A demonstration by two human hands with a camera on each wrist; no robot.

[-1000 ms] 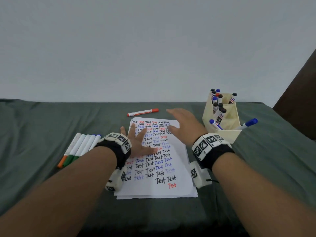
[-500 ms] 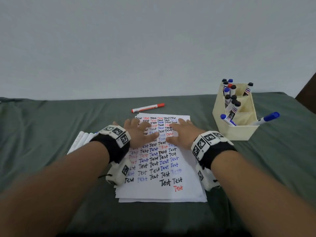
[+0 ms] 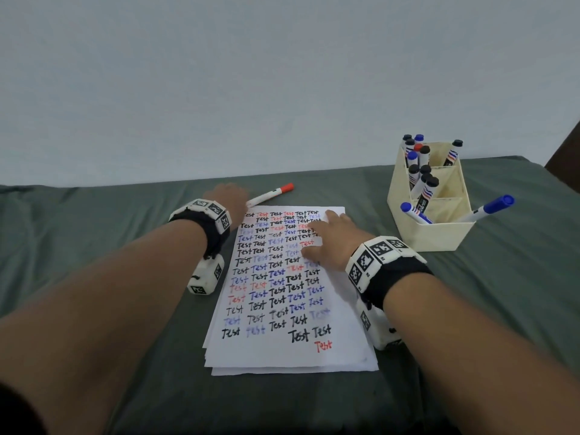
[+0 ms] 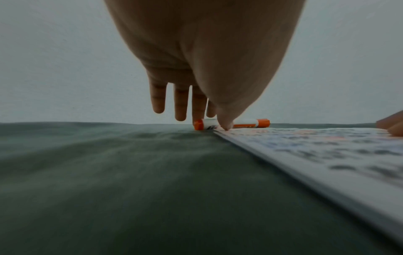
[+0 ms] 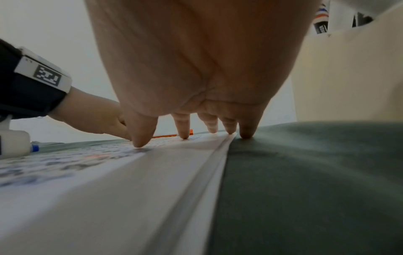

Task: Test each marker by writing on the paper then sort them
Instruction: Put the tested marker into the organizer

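Note:
A red-capped white marker (image 3: 270, 194) lies on the green cloth just beyond the paper stack (image 3: 282, 312), which is covered in rows of "Test". My left hand (image 3: 232, 199) reaches over the marker's near end. In the left wrist view its fingers (image 4: 181, 103) hang straight, and the thumb tip sits in front of the marker (image 4: 250, 123) at the paper's corner. The marker still lies on the cloth. My right hand (image 3: 328, 238) rests flat on the paper's upper right, with fingertips (image 5: 184, 136) pressing on the sheets.
A cream divided organizer (image 3: 439, 238) stands at the right. Several black, blue and red markers (image 3: 420, 174) stand in its back compartments, and two blue ones (image 3: 491, 207) lean out of the front. A blue marker tip (image 5: 35, 148) shows beside the left wrist. A dark brown object (image 3: 566, 158) sits at the far right.
My left hand has left the paper and moved forward to the red marker. The right hand stays pressed on the paper. The head view has shifted closer and tilted down.

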